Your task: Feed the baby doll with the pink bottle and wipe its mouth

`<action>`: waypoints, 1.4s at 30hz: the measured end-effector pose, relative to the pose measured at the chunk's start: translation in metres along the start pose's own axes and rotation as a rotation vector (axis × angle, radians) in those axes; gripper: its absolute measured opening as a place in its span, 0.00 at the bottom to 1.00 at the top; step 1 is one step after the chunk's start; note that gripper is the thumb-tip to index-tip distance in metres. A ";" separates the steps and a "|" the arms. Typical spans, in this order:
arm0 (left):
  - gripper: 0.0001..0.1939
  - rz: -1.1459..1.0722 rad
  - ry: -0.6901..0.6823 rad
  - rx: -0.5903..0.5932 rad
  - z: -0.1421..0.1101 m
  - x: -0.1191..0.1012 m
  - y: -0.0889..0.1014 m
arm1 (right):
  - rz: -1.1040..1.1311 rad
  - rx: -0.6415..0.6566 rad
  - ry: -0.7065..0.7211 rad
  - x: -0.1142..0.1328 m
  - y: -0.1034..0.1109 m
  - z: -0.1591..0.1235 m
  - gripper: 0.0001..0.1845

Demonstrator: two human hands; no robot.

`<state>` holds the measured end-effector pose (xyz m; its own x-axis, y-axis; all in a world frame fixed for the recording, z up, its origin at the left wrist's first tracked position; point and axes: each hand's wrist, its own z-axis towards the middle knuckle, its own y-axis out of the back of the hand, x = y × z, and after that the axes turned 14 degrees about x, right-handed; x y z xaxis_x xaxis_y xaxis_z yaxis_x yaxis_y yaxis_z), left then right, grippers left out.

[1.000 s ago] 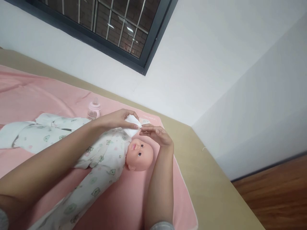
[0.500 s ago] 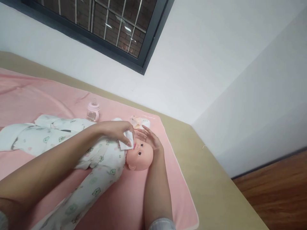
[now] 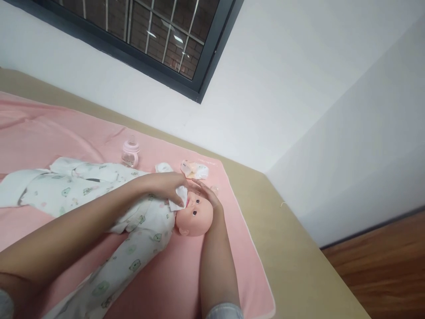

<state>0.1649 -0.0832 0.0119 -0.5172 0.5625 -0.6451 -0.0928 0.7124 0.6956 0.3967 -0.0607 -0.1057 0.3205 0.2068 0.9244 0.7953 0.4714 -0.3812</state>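
A baby doll [image 3: 195, 217] lies on its back in a white patterned outfit [image 3: 146, 221], its bald head toward the right. My left hand [image 3: 169, 186] pinches a white tissue [image 3: 178, 200] at the doll's mouth and chin. Around the far side and top of the doll's head curves my right hand [image 3: 209, 192], fingers stretched out and close together, its wrist beside the crown. Part of the doll's face is hidden by the tissue, and my right palm is out of sight.
Beyond the doll, a pink baby bottle [image 3: 130, 153] with a handle stands on the pink sheet [image 3: 63, 122]. A small crumpled patterned cloth or packet [image 3: 194, 169] lies past my hands, with a small clear object [image 3: 215, 189] nearby. A wooden ledge [image 3: 275, 221] borders the wall and window [image 3: 199, 88].
My right fingers have lowered and drawn together along the doll's head, exposing the small clear object. My left hand and the tissue have shifted slightly, staying at the doll's mouth.
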 end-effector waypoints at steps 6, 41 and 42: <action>0.11 0.108 0.005 -0.088 0.001 0.003 0.000 | -0.038 -0.013 0.016 -0.002 0.002 0.001 0.22; 0.06 0.256 0.032 -0.326 0.008 -0.004 -0.006 | -0.041 -0.031 -0.003 -0.013 0.013 0.006 0.22; 0.06 0.251 0.019 -0.331 0.007 -0.004 -0.006 | -0.045 -0.028 -0.002 -0.013 0.014 0.006 0.22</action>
<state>0.1737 -0.0863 0.0077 -0.5736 0.6916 -0.4389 -0.2290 0.3791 0.8966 0.4001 -0.0515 -0.1231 0.2832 0.1877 0.9405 0.8229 0.4561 -0.3388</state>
